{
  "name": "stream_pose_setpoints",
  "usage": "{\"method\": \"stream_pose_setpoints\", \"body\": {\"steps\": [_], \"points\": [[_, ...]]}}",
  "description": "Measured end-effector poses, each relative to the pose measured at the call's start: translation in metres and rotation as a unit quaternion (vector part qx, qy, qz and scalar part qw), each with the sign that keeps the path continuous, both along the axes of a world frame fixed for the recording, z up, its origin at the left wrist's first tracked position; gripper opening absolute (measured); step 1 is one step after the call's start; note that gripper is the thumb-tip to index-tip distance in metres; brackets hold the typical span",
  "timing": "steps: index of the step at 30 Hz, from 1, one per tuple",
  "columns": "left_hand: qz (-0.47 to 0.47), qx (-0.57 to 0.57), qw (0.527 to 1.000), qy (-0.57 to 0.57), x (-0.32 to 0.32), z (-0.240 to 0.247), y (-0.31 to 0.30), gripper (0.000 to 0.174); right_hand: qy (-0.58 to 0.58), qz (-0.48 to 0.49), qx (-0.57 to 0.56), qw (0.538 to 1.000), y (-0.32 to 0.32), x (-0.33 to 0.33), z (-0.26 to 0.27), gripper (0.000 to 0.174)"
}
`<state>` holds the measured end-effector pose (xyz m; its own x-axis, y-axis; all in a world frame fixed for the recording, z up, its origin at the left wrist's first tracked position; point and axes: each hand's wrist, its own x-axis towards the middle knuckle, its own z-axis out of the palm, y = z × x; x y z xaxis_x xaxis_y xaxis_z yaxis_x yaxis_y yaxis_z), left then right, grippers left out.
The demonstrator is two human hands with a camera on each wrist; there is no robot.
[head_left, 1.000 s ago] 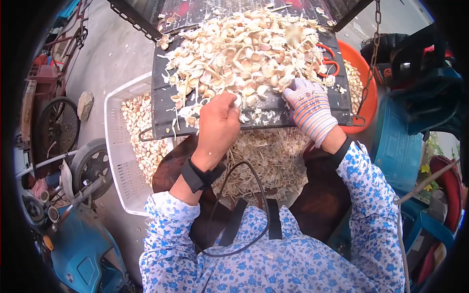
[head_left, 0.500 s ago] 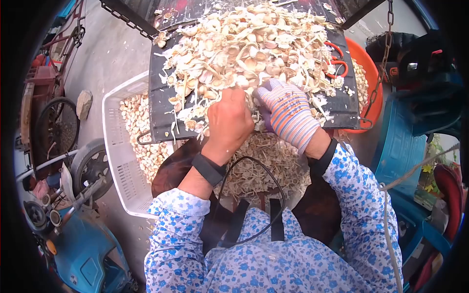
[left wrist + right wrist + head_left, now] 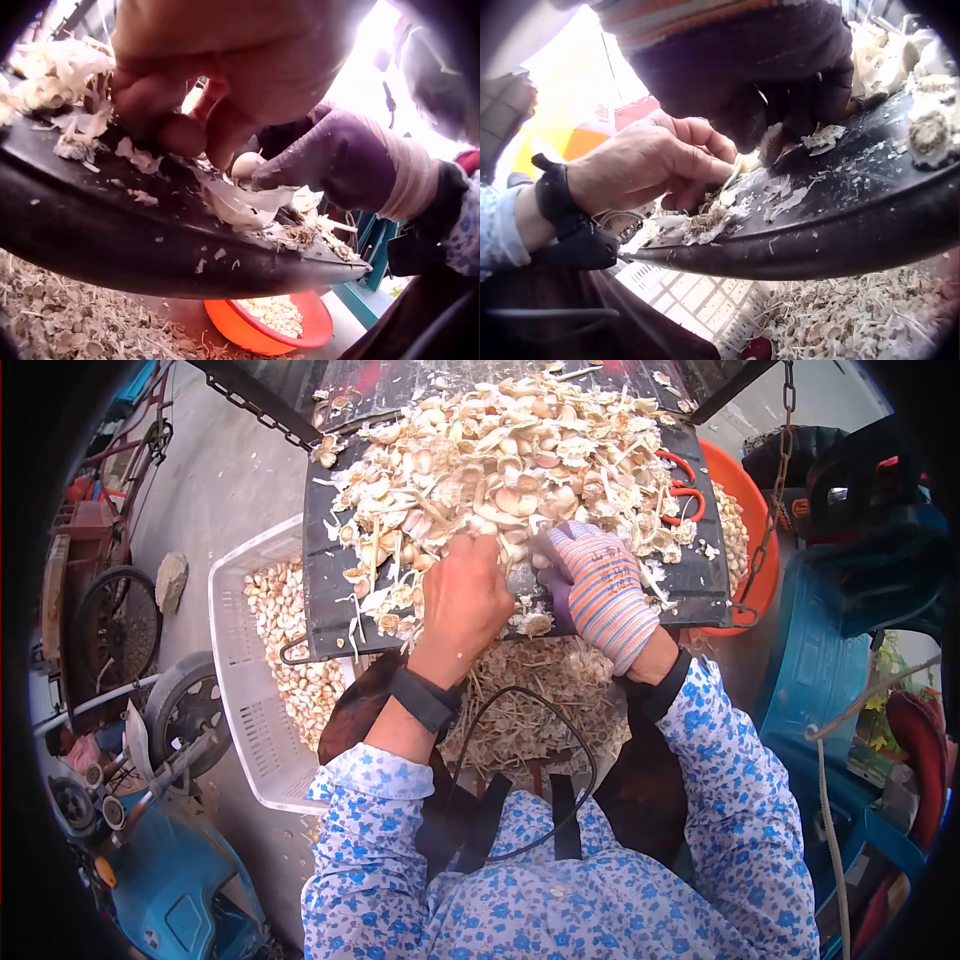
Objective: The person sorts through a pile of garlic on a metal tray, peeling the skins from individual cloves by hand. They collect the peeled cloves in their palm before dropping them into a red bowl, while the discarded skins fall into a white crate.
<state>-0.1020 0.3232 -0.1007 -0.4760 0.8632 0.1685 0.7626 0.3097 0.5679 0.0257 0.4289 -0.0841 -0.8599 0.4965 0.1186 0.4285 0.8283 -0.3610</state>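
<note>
The gloved right hand (image 3: 605,590), its grip indeterminable, is now closer to the left hand (image 3: 463,598), which pinches a pale garlic piece (image 3: 744,163), permitting two-handed work.

1. Seen from above, at eight o'clock, we see a blue scooter (image 3: 185,895).
2. At nine o'clock, we find a thick black tyre (image 3: 163,700) and, just beyond it, a thin spoked wheel (image 3: 118,571).
3. Between nine and ten o'clock, we notice a rough, pale stone (image 3: 172,582) on the grey ground (image 3: 215,490).
4. At two o'clock, we make out a dark, padded bundle (image 3: 775,458), its kind unclear.
5. At three o'clock, we see blue plastic furniture (image 3: 815,650), with green and yellow leaves (image 3: 878,710) beyond.
6. At four o'clock, we see a pale rope (image 3: 830,810) hanging down.
</note>
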Motion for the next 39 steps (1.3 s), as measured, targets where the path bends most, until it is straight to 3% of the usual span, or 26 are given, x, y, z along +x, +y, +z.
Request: {"method": "stream_pose_setpoints", "body": {"steps": [3, 5, 7, 10, 14, 18, 19, 21, 24, 25, 28, 29, 30, 32, 33, 36, 37, 39], "points": [[-0.008, 0.062, 0.997, 0.053, -0.004, -0.003, 0.000, 0.010, 0.036, -0.019, -0.001, 0.999, 0.005, 0.003, 0.003, 0.024], [0.060, 0.061, 0.961, -0.263, -0.003, 0.005, -0.009, 0.013, 0.082, -0.048, -0.026, 0.995, 0.005, 0.002, 0.005, 0.024], [0.112, 0.083, 0.850, -0.508, -0.006, 0.018, -0.014, 0.021, 0.120, -0.084, -0.111, 0.983, 0.006, -0.001, 0.004, 0.024], [0.141, 0.154, 0.793, -0.572, -0.010, 0.015, -0.010, 0.020, 0.161, -0.139, -0.319, 0.923, 0.009, -0.012, 0.001, 0.023], [0.103, 0.133, 0.855, -0.490, -0.001, 0.013, -0.004, 0.018, 0.237, -0.111, -0.243, 0.934, 0.008, -0.017, -0.017, 0.019], [0.067, 0.075, 0.959, -0.266, 0.016, 0.023, -0.019, 0.013, 0.213, -0.161, -0.410, 0.872, 0.014, -0.012, -0.008, 0.018], [0.022, 0.046, 0.981, -0.188, 0.023, 0.024, -0.022, 0.017, 0.246, -0.172, -0.464, 0.834, 0.014, -0.011, -0.001, 0.017], [-0.044, 0.022, 0.995, -0.090, 0.039, 0.021, -0.023, 0.022, 0.308, -0.190, -0.563, 0.743, 0.010, -0.005, 0.014, 0.014], [-0.068, -0.016, 0.998, -0.005, 0.051, 0.010, -0.012, 0.019, 0.288, -0.240, -0.601, 0.706, 0.011, 0.004, 0.027, 0.017], [-0.073, -0.025, 0.997, 0.017, 0.052, 0.006, -0.007, 0.018, 0.289, -0.222, -0.587, 0.723, 0.014, 0.010, 0.025, 0.020], [-0.069, -0.005, 0.998, 0.006, 0.049, 0.002, -0.002, 0.014, 0.337, -0.234, -0.610, 0.679, 0.014, 0.021, 0.029, 0.016], [-0.062, 0.068, 0.996, -0.003, 0.043, -0.004, 0.000, 0.015, 0.339, -0.235, -0.611, 0.675, 0.016, 0.024, 0.026, 0.017], [-0.023, 0.048, 0.995, -0.087, 0.038, -0.005, -0.001, 0.015, 0.335, -0.238, -0.614, 0.674, 0.017, 0.026, 0.025, 0.018], [0.057, 0.006, 0.965, -0.254, 0.030, -0.005, -0.003, 0.015, 0.323, -0.244, -0.619, 0.673, 0.016, 0.028, 0.023, 0.018], [0.095, 0.055, 0.890, -0.443, 0.029, 0.001, -0.001, 0.015, 0.305, -0.244, -0.628, 0.673, 0.015, 0.028, 0.019, 0.017], [0.128, 0.110, 0.806, -0.567, 0.022, 0.018, 0.001, 0.016, 0.276, -0.213, -0.640, 0.684, 0.009, 0.025, 0.020, 0.015], [0.116, 0.148, 0.787, -0.588, 0.020, 0.015, 0.000, 0.016, 0.288, -0.220, -0.655, 0.663, 0.007, 0.023, 0.022, 0.013], [0.097, 0.172, 0.701, -0.685, 0.016, 0.023, 0.002, 0.016, 0.283, -0.197, -0.659, 0.668, 0.005, 0.021, 0.022, 0.012]]}}
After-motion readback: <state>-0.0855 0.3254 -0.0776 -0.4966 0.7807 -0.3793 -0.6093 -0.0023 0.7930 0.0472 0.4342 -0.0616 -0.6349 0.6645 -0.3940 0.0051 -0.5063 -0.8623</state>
